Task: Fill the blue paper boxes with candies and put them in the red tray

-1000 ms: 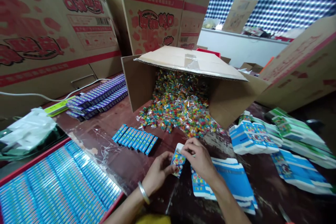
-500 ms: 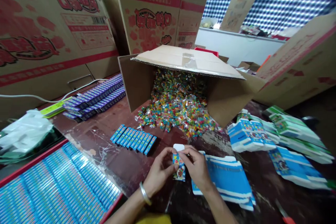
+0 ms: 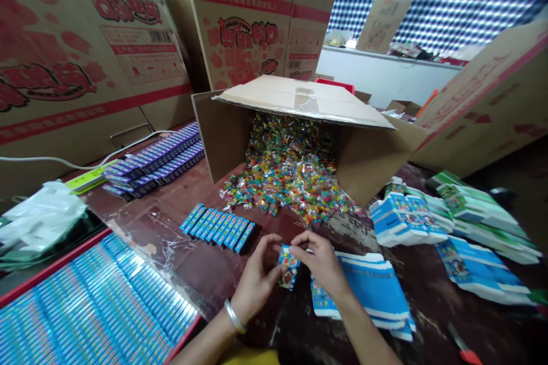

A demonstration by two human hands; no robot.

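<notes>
A worker's bare hands meet over a small picture-covered box (image 3: 289,268) just above a dark red-brown surface (image 3: 205,282). The left hand (image 3: 256,276), a silvery bangle (image 3: 235,316) at its wrist, is half closed, the thumb pressed to the box's front. The right hand (image 3: 320,265) is loosely curled, thumb touching the box's top edge; whether it grips cannot be told.

Clockwise positions run from that box. Flat blue cartons (image 3: 372,291) lie near at 3 o'clock, an orange-handled tool (image 3: 470,356) at 4, and a red-rimmed tray (image 3: 193,325) packed with slim blue boxes (image 3: 103,302) between 8 and 9. A short row of blue boxes (image 3: 218,229) sits at 10, folded blue-and-white cartons (image 3: 409,219) at 2. At 12, wrapped, brightly coloured candies (image 3: 286,188) spill from a cardboard box (image 3: 299,94). Farther off, purple boxes (image 3: 158,162) are stacked at 10; checked cloth (image 3: 449,0) hangs at 1.
</notes>
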